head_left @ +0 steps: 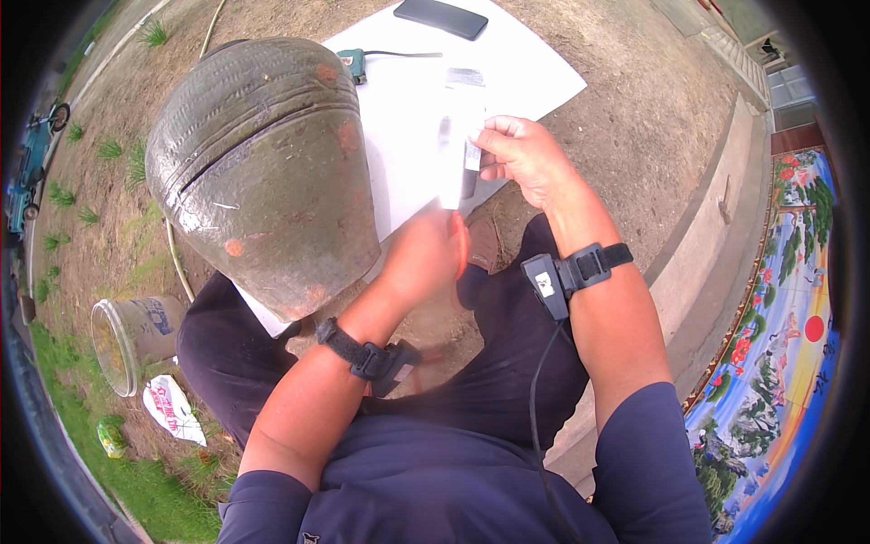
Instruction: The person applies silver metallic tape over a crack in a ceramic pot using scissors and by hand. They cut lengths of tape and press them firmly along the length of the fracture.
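My right hand [526, 156] is closed, pinching a thin strip [471, 161] with white and dark parts between thumb and fingers, above a white sheet [399, 163]. Just below it, my left hand [424, 258] is blurred by motion. Its fingers close round an orange-handled tool [461, 247], whose kind I cannot make out; its working end is lost in the bright glare by the strip. Left of both hands, a large brown glazed clay jar [272, 181] with grooved bands rests tilted on the sheet, near my left knee. Its mouth is not visible.
A black phone [441, 18] and a small teal case [352, 65] with a dark thin strip lie on the sheet. At left stand a clear plastic bucket [149, 335] and a white bag [172, 410]. A concrete step [698, 218] and a painted mural [770, 344] border the right.
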The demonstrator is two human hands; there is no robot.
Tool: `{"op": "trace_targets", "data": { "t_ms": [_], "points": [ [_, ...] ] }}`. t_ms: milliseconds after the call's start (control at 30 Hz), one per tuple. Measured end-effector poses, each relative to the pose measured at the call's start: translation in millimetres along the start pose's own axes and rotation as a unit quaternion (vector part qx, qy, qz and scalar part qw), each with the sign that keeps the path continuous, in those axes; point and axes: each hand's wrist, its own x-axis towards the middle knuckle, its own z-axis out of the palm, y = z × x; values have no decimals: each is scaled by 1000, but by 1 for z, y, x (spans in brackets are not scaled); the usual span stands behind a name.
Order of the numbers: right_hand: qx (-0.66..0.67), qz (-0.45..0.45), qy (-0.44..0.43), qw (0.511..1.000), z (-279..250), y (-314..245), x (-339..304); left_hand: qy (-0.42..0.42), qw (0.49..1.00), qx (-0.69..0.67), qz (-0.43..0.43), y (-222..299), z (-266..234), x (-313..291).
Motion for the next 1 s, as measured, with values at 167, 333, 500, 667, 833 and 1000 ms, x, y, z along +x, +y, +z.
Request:
{"op": "trace_targets", "data": {
  "t_ms": [167,333,500,667,833,1000],
  "points": [
    [0,1,1,1000,1,-2,-1,5,999,32,-2,2,-1,3],
    [-14,-5,-8,1000,-1,-1,-1,-6,999,35,-24,13,-6,3],
    [-40,-5,-18,999,1,-2,-1,-3,998,64,-17,12,-8,6],
    [-53,-4,-17,998,1,-4,-3,-29,997,21,-71,20,-13,13],
    [-46,-7,-18,999,2,-6,-5,-10,998,-2,-60,24,-12,16],
    [-47,-8,-22,999,2,-6,-6,-10,999,8,-33,20,-9,18]
  ]
}}
